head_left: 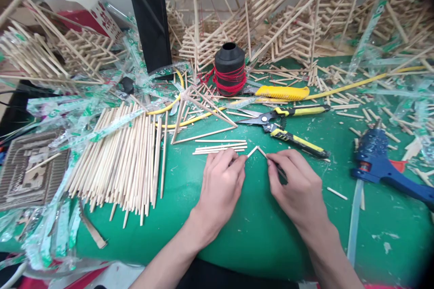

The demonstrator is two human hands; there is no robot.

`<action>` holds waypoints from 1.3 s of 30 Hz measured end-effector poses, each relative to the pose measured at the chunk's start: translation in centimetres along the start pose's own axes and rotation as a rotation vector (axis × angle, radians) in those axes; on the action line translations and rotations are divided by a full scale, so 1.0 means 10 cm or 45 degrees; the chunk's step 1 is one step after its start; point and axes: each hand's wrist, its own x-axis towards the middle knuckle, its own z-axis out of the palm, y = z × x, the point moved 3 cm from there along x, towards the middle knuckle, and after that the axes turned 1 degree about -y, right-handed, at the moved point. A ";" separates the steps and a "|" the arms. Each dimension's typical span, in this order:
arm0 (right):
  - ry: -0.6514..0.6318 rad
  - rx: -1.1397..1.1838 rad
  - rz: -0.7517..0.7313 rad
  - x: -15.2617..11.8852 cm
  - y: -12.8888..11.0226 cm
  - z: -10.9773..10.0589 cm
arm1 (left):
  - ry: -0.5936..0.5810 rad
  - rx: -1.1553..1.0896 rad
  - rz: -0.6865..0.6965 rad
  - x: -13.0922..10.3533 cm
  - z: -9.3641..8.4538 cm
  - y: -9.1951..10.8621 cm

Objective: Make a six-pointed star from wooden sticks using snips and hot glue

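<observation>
My left hand (224, 174) is closed on a short wooden stick (252, 151) low over the green table. A second short stick (261, 151) is pinched between the fingers of my right hand (293, 180). The tips of the two sticks meet in a peak between my hands. Just behind my left hand lie several longer sticks (220, 146), side by side. A big row of long sticks (125, 158) lies to the left. Yellow and black shears (285, 126) lie open behind my right hand.
A blue glue gun (379, 160) lies at the right on the green table (257, 244). Behind stand a red thread spool (229, 72), a yellow cutter (282, 92), a black phone (151, 31) and stick frames (294, 31). Plastic wrappers (61, 226) lie at the left.
</observation>
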 end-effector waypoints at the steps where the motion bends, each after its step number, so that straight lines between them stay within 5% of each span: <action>1: 0.000 -0.002 0.004 0.00 0.00 0.00 | -0.002 0.000 0.002 0.00 0.00 0.00; 15: -0.007 0.022 0.046 -0.01 -0.01 0.03 | 0.006 0.000 0.036 0.01 -0.04 0.02; 23: 0.091 0.060 0.130 -0.01 0.02 -0.12 | -0.057 0.238 -0.058 0.09 -0.34 -0.38; 35: 0.200 0.119 0.126 -0.18 0.02 -0.32 | -0.019 0.538 0.302 0.07 -0.33 -0.39; 39: 0.209 0.117 0.144 -0.31 0.04 -0.41 | 0.033 0.422 0.362 0.01 -0.37 -0.31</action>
